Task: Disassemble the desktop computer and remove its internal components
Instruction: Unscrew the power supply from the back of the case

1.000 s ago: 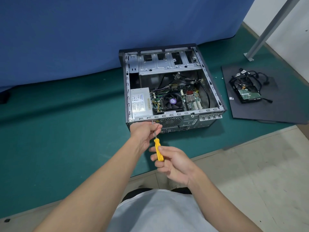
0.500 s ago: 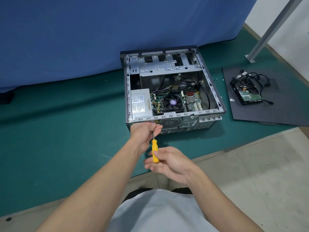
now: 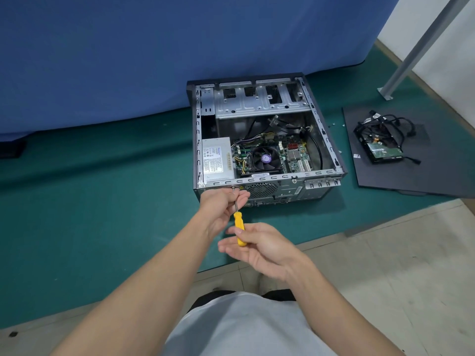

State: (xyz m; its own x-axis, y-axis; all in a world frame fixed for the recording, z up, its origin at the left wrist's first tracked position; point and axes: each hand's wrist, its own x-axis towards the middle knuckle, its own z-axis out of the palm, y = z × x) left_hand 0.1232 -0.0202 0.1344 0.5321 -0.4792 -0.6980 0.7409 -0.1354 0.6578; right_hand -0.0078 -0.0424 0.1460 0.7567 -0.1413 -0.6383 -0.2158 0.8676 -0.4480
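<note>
Improvised floor-level workshop for taking electronics apart.
A green mat (image 3: 102,201) covers part of a pale tiled floor (image 3: 398,265) below a hung blue cloth backdrop (image 3: 128,60), with a slanted metal pole (image 3: 416,47) beside a white wall (image 3: 457,52). An opened computer case (image 3: 267,179), a hard drive (image 3: 383,151) lying on a black panel (image 3: 437,181) and a yellow-handled screwdriver (image 3: 239,228) mark it as a teardown spot.

Both bare forearms reach forward from the bottom of the view and converge. The left hand (image 3: 222,208), farther out, curls its fingers round the shaft of a screwdriver (image 3: 239,222). The right hand (image 3: 259,249), palm up, pinches its handle between thumb and fingers.
</note>
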